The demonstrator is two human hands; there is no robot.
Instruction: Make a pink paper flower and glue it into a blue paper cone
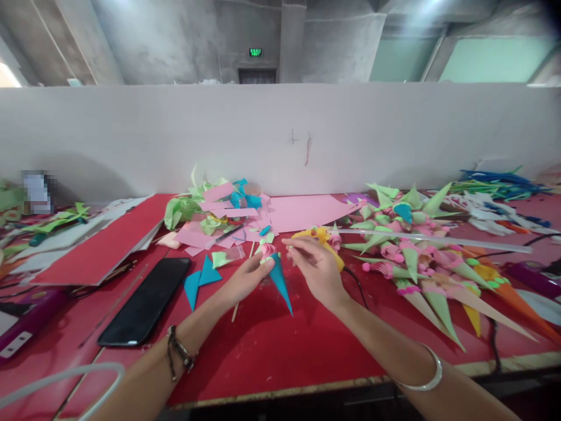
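Observation:
My left hand (249, 278) is closed around the top of a blue paper cone (281, 283), whose tip points down and to the right. A pink paper rosette (268, 251) shows at the cone's wide end, just above my left thumb. Close by on the right, my right hand (318, 266) has its thumb and fingertips pinched together; a tiny pale bit seems to be between them, too small to name. Behind the right hand lies a yellow glue gun (324, 235) with a long clear glue stick (429, 238) reaching right. A thin wooden stick (235, 311) lies beside the left hand.
Folded blue paper pieces (202, 279) and a black phone (145, 301) lie to the left. Paper scraps (219, 213) are heaped at the back. Many finished-looking paper cones (412, 263) pile up on the right. A white partition (197, 134) stands behind the red table (263, 356).

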